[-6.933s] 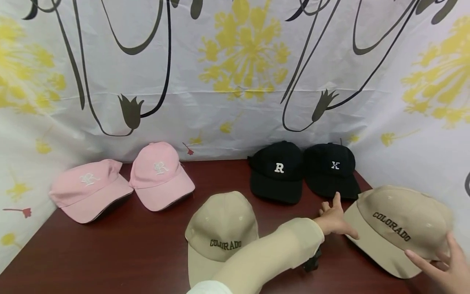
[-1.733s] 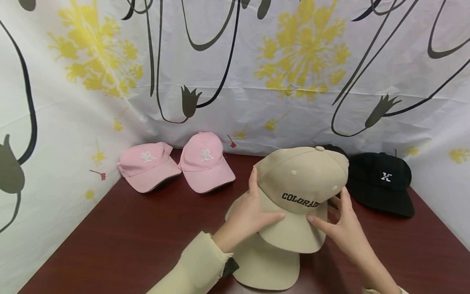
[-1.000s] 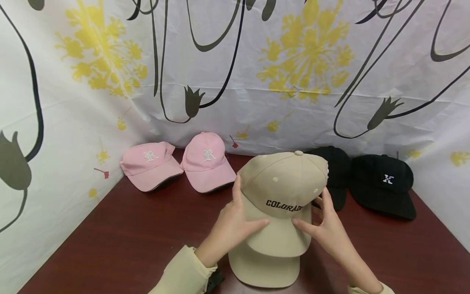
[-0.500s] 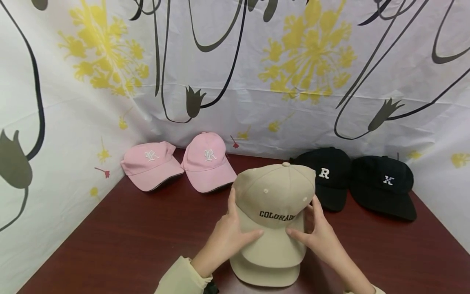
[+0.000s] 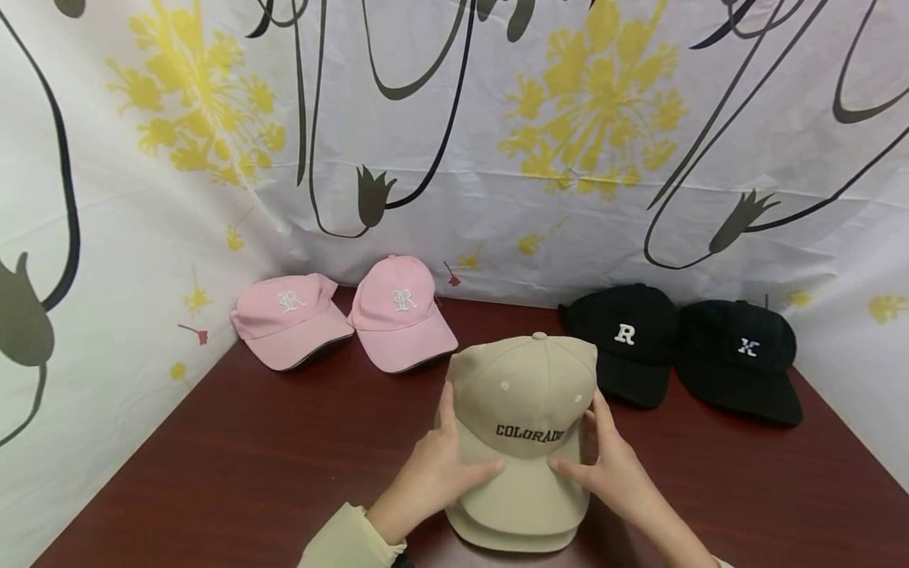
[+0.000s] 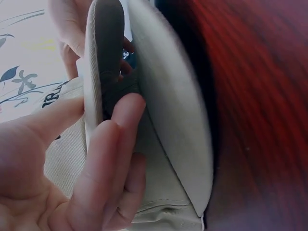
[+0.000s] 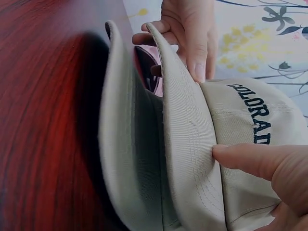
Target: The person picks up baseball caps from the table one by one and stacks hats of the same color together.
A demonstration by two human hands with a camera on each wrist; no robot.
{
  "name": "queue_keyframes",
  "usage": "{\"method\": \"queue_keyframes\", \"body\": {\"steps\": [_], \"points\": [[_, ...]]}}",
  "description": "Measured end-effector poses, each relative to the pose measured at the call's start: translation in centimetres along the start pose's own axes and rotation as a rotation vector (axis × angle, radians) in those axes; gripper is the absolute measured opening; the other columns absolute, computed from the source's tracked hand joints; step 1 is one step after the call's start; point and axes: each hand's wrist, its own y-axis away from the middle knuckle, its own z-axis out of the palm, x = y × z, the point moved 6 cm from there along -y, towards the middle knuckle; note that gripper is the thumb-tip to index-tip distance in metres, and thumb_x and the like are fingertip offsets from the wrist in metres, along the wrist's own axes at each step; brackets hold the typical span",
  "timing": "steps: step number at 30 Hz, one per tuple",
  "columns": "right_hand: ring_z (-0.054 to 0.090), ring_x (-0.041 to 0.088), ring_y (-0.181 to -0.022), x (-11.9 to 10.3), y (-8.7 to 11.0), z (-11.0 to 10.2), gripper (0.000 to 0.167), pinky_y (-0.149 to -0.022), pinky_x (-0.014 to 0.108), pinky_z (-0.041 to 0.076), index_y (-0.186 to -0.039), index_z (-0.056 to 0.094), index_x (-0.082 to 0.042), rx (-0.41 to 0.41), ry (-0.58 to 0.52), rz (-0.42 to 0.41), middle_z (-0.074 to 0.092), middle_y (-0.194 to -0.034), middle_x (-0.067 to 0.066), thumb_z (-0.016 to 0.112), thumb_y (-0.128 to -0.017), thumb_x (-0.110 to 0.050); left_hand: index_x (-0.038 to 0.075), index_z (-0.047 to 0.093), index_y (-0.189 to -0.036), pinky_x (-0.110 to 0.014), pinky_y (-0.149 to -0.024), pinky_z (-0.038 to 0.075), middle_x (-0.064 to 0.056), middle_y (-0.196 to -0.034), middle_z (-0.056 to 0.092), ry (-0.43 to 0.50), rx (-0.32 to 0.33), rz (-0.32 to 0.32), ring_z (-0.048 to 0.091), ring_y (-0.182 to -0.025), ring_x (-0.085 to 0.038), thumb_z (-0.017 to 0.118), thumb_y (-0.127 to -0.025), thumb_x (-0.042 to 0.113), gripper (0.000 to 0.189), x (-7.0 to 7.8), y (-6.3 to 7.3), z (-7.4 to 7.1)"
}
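Note:
A beige baseball cap [image 5: 527, 394] lettered COLORADO sits over a second beige cap [image 5: 513, 539], whose brim shows below it in the head view. My left hand [image 5: 435, 472] holds the upper cap's left side, thumb on top of the brim and fingers beneath it, as the left wrist view shows. On the other side my right hand [image 5: 616, 472] grips it, its thumb at the seam of brim and crown. In the right wrist view a gap parts the upper brim [image 7: 190, 139] from the lower brim [image 7: 120, 144]. The lower cap's crown is mostly hidden.
Two pink caps [image 5: 287, 319] [image 5: 402, 314] stand at the back left of the dark red table [image 5: 234, 465]. At the back right are a black cap with an R [image 5: 625, 347] and another with a K-like mark [image 5: 738, 359]. Patterned white cloth [image 5: 454, 158] rises behind.
Both hands brought the upper beige cap from the right onto the other beige cap. Over the last second it has moved down and slightly left, uncovering the black R cap.

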Motion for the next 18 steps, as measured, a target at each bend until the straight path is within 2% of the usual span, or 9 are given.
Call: {"method": "queue_keyframes", "body": {"steps": [3,7,10,14,18], "points": [[0.044,0.042,-0.117,0.09,0.12,0.15,0.113,-0.085,0.053,0.042,-0.148,-0.002,-0.020,-0.013,0.019,0.002,0.038,-0.133,0.029,0.081,-0.070,-0.016,0.001,-0.002,-0.145,-0.039,-0.064,0.047,-0.021,-0.087,0.062,-0.004,-0.019,-0.005,0.059,-0.069,-0.024,0.077,-0.068,0.040,0.117,-0.20,0.10,0.19],[0.044,0.041,-0.117,0.17,0.26,0.30,0.114,-0.088,0.054,0.040,-0.148,-0.002,-0.019,-0.017,0.036,0.013,0.039,-0.133,0.029,0.081,-0.070,-0.018,0.001,-0.005,-0.145,-0.031,-0.057,0.046,-0.019,-0.077,0.061,0.017,-0.048,-0.028,0.053,-0.041,-0.013,0.077,-0.070,0.038,0.117,-0.38,0.15,0.45],[0.045,0.042,-0.116,0.30,0.41,0.43,0.115,-0.087,0.054,0.040,-0.148,-0.003,-0.017,-0.017,0.050,0.023,0.040,-0.132,0.030,0.081,-0.070,-0.019,0.003,-0.008,-0.145,-0.027,-0.051,0.045,-0.020,-0.076,0.060,0.040,-0.069,-0.044,0.048,-0.029,-0.012,0.076,-0.071,0.036,0.117,-0.48,0.22,0.69],[0.046,0.041,-0.115,0.50,0.60,0.67,0.114,-0.087,0.054,0.040,-0.147,-0.001,-0.016,-0.009,0.056,0.017,0.042,-0.130,0.030,0.081,-0.069,-0.018,0.003,-0.009,-0.145,-0.026,-0.046,0.044,-0.019,-0.072,0.059,0.035,-0.081,-0.049,0.047,-0.028,-0.011,0.076,-0.072,0.035,0.116,-0.58,0.32,0.88],[0.048,0.040,-0.113,0.66,0.73,0.92,0.114,-0.085,0.052,0.042,-0.147,0.000,-0.017,0.003,0.058,0.005,0.045,-0.127,0.029,0.082,-0.068,-0.019,0.001,-0.006,-0.144,-0.028,-0.045,0.042,-0.010,-0.064,0.056,-0.027,-0.061,-0.036,0.047,-0.031,-0.010,0.076,-0.071,0.038,0.116,-0.67,0.39,0.87]]}}
